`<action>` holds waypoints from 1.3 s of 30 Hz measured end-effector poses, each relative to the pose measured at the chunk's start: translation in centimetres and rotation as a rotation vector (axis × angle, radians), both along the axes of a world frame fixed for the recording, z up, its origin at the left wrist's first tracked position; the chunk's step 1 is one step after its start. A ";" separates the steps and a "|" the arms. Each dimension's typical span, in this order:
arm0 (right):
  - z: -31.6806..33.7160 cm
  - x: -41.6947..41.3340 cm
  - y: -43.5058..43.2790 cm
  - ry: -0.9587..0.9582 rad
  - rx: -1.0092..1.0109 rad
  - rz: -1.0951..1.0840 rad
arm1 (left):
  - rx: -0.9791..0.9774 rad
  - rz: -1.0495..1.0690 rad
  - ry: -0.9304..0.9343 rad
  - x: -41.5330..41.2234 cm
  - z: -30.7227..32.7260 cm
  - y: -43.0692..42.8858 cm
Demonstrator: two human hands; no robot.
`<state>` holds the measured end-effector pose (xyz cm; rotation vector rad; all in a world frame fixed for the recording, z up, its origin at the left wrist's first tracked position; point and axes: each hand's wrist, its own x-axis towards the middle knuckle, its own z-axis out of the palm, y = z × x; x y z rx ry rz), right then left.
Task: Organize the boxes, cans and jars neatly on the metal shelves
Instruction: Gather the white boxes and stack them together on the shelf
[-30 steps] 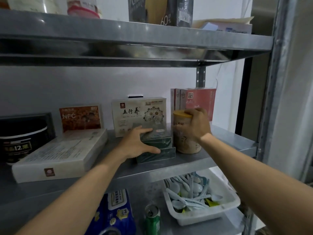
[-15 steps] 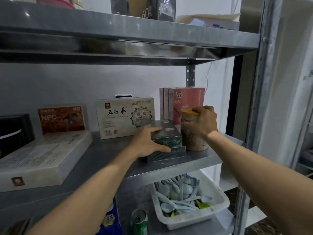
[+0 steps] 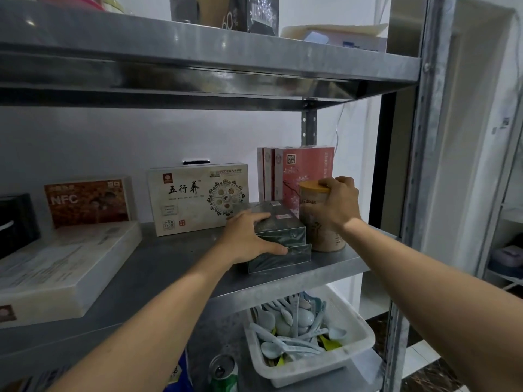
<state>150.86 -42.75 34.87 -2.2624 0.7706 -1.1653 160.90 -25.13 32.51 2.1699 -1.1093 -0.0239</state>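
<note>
On the middle metal shelf [image 3: 158, 267] two dark green boxes [image 3: 283, 236] lie stacked near the front right. My left hand [image 3: 249, 239] grips the stack from its left side, fingers over the top box and thumb along the lower one. Right beside the stack stands a beige jar with a wooden lid [image 3: 319, 222]. My right hand [image 3: 336, 205] grips the jar around its top. Behind them stand pink boxes [image 3: 305, 171] and a cream box with Chinese writing [image 3: 198, 196].
An orange NFC box [image 3: 87, 200] stands at the back left, a flat white box [image 3: 65, 267] lies in front of it, and a black tub [image 3: 15, 222] sits far left. The lower shelf holds a white tray of spoons [image 3: 308, 335] and a green can [image 3: 223, 372]. The shelf post [image 3: 418, 165] rises at right.
The view has swung left to right, so the shelf items sit differently in frame. Both hands keep their hold; the stack and jar sit slightly nearer the shelf's right end.
</note>
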 end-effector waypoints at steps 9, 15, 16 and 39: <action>0.3 -0.5 0.4 0.046 0.004 0.009 | 0.006 0.007 0.011 -0.4 0.1 0.1; 0.4 -0.6 1.5 0.059 -0.003 -0.038 | -0.022 0.014 0.001 -0.6 0.2 0.2; 0.4 -0.7 1.7 0.062 -0.020 -0.045 | -0.024 0.017 0.002 -0.6 0.2 0.3; -0.8 6.8 20.9 0.142 -0.358 0.489 | -0.027 0.377 -0.191 3.6 3.1 21.3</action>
